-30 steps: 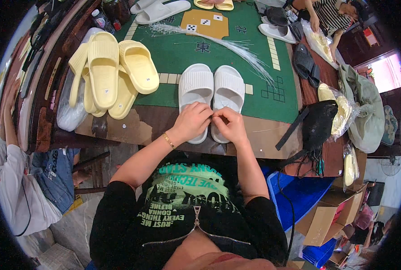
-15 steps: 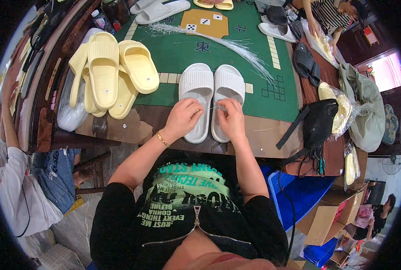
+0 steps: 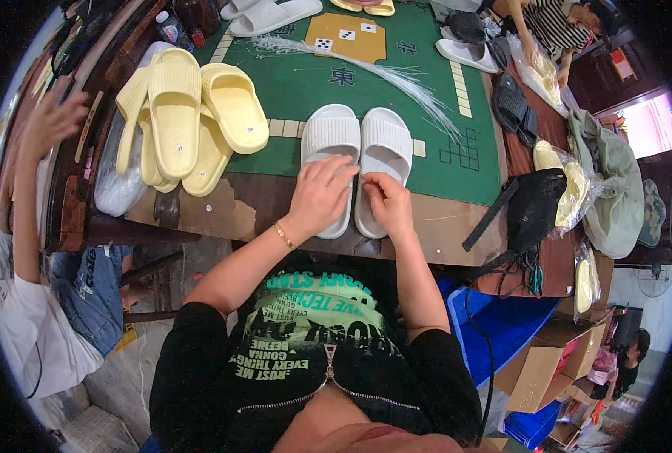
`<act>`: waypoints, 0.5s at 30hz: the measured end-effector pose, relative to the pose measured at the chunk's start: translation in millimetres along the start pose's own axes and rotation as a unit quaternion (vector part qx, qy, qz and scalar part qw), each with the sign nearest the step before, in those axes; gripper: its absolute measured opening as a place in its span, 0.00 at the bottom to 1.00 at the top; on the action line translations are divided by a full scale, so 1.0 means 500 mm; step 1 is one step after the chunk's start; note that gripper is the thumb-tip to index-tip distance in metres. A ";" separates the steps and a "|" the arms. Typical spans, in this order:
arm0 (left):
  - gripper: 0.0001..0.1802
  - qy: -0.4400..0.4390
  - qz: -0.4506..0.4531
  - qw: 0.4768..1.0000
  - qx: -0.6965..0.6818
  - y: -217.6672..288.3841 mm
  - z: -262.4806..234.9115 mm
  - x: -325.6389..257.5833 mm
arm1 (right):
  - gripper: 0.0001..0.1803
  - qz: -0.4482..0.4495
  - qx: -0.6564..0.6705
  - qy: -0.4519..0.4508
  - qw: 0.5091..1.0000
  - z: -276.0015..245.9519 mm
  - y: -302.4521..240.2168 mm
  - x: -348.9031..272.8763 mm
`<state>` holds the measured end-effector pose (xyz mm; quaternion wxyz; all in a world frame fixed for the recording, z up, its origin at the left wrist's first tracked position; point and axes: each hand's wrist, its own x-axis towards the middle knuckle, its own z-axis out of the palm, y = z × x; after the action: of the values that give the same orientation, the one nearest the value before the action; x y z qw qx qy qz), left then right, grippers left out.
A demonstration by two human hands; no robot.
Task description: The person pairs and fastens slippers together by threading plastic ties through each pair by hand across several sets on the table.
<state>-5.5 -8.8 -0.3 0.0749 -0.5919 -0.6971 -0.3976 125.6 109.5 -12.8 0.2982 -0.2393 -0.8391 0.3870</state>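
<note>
While over the grey slippers (image 3: 331,134), left hand (image 3: 321,193) half-spread, seemingly free, right hand (image 3: 390,204) closely curled, its hold unclear

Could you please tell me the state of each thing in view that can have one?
White slippers: side by side, straps toward the far end.
Left hand: over the pair, fingers loosely extended; grip unclear.
Right hand: over the pair, fingers bent; grip unclear.
Yellow slippers: overlapping in a pile.
Pale strands: loose, fanned at one end.
Green mat: spread flat.
Cardboard box: open.
Bottle: capped.
</note>
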 end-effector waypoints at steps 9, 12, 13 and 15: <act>0.24 0.001 0.057 0.998 0.024 0.030 0.010 0.033 | 0.07 -0.021 -0.037 -0.009 0.999 -0.005 -0.008 -0.001; 0.23 -0.003 0.080 0.996 0.036 0.026 0.021 0.034 | 0.07 -0.012 -0.062 -0.016 0.998 -0.006 -0.002 -0.003; 0.20 -0.013 0.079 0.996 0.032 0.024 0.026 0.032 | 0.07 -0.011 -0.061 -0.016 0.998 -0.006 -0.003 -0.003; 0.15 -0.028 0.069 0.997 0.023 0.015 0.036 0.027 | 0.07 -0.008 -0.025 0.003 1.000 -0.005 -0.006 -0.001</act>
<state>3.8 13.2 -1.2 0.0964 -0.6478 -0.6652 -0.3587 127.3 108.9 -9.4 0.2974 -0.2411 -0.8494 0.3634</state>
